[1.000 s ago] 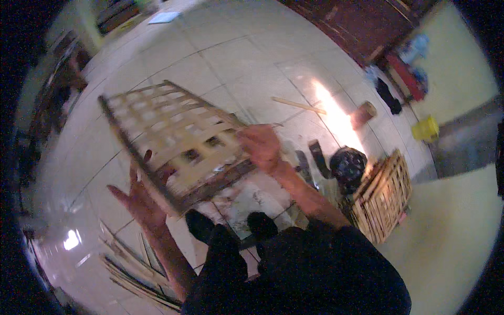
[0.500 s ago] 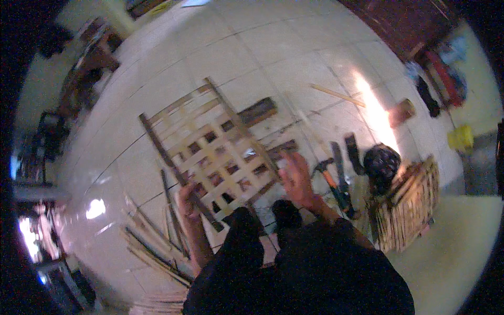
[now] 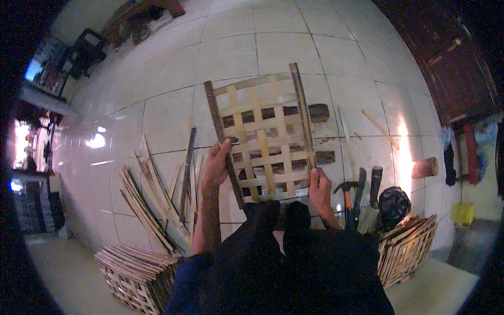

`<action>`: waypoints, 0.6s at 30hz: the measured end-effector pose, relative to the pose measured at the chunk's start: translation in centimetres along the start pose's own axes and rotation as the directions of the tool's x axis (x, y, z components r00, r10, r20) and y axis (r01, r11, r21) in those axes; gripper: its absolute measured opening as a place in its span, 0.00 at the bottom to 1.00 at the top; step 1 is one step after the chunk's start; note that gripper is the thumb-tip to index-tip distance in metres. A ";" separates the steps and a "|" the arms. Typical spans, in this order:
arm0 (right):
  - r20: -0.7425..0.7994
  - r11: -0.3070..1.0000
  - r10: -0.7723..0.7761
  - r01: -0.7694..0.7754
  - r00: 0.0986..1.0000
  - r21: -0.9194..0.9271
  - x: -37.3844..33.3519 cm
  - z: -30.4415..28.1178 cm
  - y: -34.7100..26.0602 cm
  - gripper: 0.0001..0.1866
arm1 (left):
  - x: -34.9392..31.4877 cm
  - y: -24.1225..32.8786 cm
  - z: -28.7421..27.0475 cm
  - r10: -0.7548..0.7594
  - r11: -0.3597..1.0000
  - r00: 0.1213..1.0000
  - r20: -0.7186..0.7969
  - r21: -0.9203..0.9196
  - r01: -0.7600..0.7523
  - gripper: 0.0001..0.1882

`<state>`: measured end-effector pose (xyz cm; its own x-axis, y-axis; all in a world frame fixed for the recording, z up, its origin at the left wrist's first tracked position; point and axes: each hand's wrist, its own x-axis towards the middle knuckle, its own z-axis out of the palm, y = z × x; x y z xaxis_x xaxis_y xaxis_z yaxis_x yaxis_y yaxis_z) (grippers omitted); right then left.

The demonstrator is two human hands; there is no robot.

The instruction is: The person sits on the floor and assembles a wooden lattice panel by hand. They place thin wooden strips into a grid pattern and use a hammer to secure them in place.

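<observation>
A woven bamboo panel (image 3: pixel 268 125) stands out in front of me, its pale flat strips crossing between two darker side rails. My left hand (image 3: pixel 214 165) is closed round the left rail, thumb on top. On the lower part of the right rail, my right hand (image 3: pixel 319 186) is closed with its thumb pressed against the bamboo. Through the gaps in the weave, pieces of dark wood show beneath; the ends of an upper wood block (image 3: pixel 318 113) and a lower wood block (image 3: pixel 325 157) stick out past the right rail.
To the right lie a hammer (image 3: pixel 347 198), a long dark blade (image 3: pixel 359 191), a black plastic bundle (image 3: pixel 395 206) and a short log (image 3: pixel 424 168). Stacked woven panels (image 3: pixel 407 254) sit at right, another panel stack (image 3: pixel 139 262) at lower left. Loose bamboo strips (image 3: pixel 144 210) lie on the left.
My right hand, earlier raised with fingers apart beside the right rail, now grips that rail. My left hand has moved higher on the left rail. The view has turned, so the panel appears more upright.
</observation>
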<state>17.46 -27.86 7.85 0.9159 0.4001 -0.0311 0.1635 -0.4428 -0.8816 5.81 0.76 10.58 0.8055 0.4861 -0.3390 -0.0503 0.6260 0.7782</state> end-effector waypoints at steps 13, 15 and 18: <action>0.033 0.990 -0.012 0.017 0.999 -0.140 1.3 2.2 1.1 0.23 | -0.9 -2.4 -1.3 0.031 0.999 0.980 -0.199 -0.035 -0.038 0.17; 0.053 0.989 0.055 -0.047 0.997 -0.137 1.1 2.3 1.6 0.24 | -0.8 -3.5 -2.7 0.033 0.999 0.981 -0.193 0.034 -0.026 0.21; 0.063 0.986 0.098 -0.088 0.993 -0.139 1.5 2.5 1.5 0.27 | -0.8 -2.4 -2.9 0.005 0.999 0.991 -0.136 0.048 0.002 0.24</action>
<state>18.17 -25.97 5.31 0.9027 0.4044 -0.1466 0.1313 -0.5835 -0.8015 3.55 0.63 7.47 0.7174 0.5677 -0.4039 -0.0207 0.5968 0.8021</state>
